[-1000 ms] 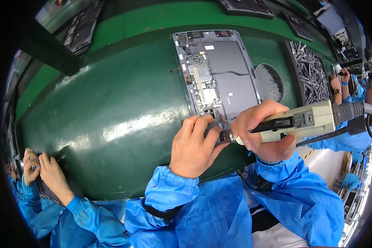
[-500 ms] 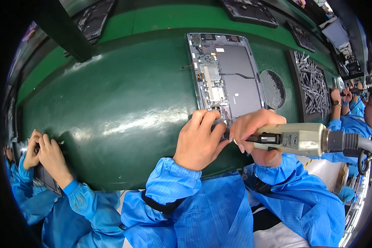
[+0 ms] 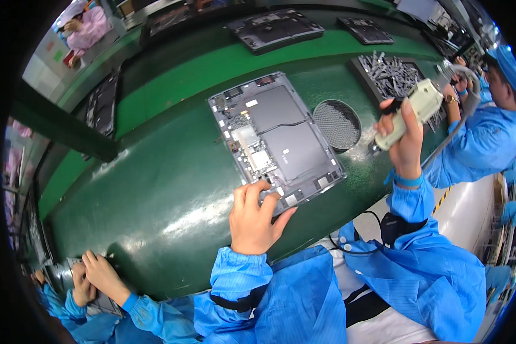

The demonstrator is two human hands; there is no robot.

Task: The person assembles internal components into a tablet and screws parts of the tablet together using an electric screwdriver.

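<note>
In the middle of the green work surface lies an opened tablet (image 3: 295, 135), its circuit board, dark flat battery and black cable exposed. My left hand (image 3: 253, 218) grips its near left corner, fingertips over the edge and thumb alongside. My right hand (image 3: 406, 135) is raised to the right, its fingers closed around a cream electric screwdriver (image 3: 413, 112). The tool tilts, with its tip down to the left, apart from the tablet and near a round dish (image 3: 337, 125). That dish has a grey dotted inside; its small contents are too fine to make out.
A black tray (image 3: 366, 86) heaped with small grey parts stands beyond the dish. More opened tablets (image 3: 274, 30) line the far green strip. A dark post (image 3: 63, 126) rises at the left. Co-workers' hands (image 3: 100, 278) are at the lower left; another person (image 3: 479, 135) sits at the right.
My right hand has lifted the screwdriver off the tablet's near edge and carried it right and away. The tablet looks turned and shifted left as the view swung. My left hand stays at its near corner.
</note>
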